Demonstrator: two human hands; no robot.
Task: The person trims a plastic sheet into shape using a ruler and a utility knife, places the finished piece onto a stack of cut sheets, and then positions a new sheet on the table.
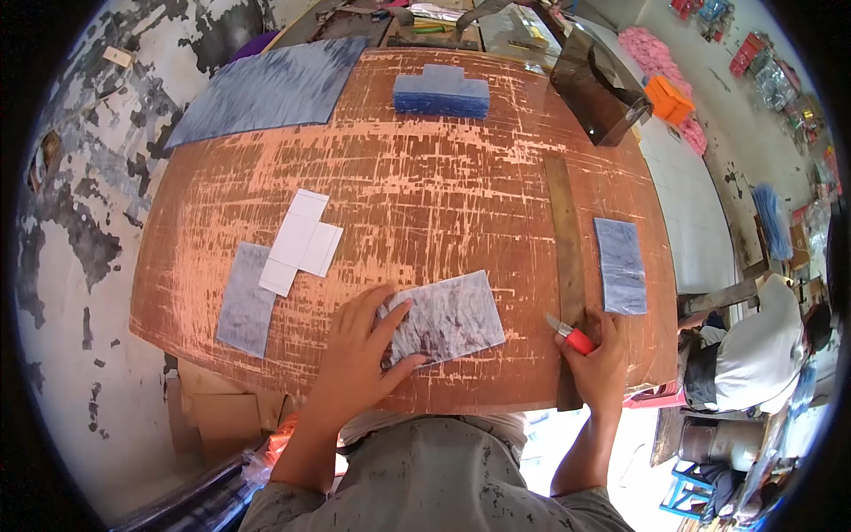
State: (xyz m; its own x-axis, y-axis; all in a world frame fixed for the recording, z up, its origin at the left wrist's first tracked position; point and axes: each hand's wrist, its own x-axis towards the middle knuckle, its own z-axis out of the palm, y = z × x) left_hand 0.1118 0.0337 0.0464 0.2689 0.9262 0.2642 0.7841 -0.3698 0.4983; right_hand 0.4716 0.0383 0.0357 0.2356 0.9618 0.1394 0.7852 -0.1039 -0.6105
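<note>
My left hand [359, 350] has its fingers spread over the left edge of a grey mottled rectangular sheet [452, 317] near the table's front. In my right hand [598, 359] is a red utility knife [580, 341], its blade pointing up and left. That hand is at the lower part of a long flat ruler [565, 222]. Right of the ruler lies a narrow blue-grey piece [620, 266]. To the left, a white cross-shaped template [297, 244] with drawn lines partly overlaps another grey piece [241, 301].
On the scratched brown table [425, 195] lie a large grey sheet [270, 89] at the back left and a stack of blue-edged cut pieces [441, 96]. A dark translucent holder [598, 89] stands at the back right. A person in white [753, 355] sits at the right.
</note>
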